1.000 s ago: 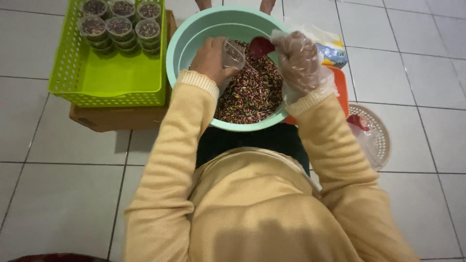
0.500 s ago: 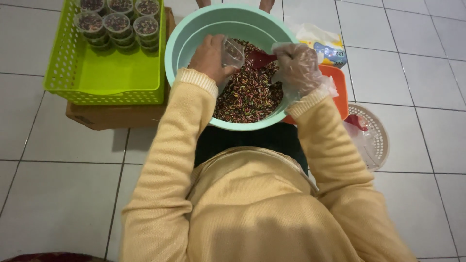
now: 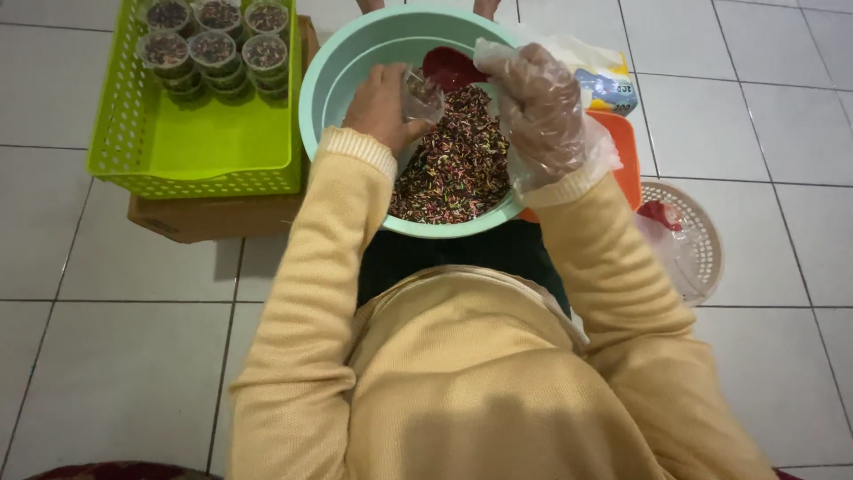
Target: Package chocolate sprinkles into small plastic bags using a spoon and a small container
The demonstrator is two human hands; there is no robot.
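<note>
Pale yellow knit sweater with ribbed cuffs, clear plastic glove (crinkled) over the right hand.

1. Single head view, worn on the person's head, looking steeply down over yellow-sleeved arms onto the tiled floor.
2. Close range: the teal bowl sits high in frame.
3. No second view shares the scene.

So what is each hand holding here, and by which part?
The left hand grips a small clear plastic cup around its side, over the teal bowl. Whether the gloved right hand holds anything cannot be told.
</note>
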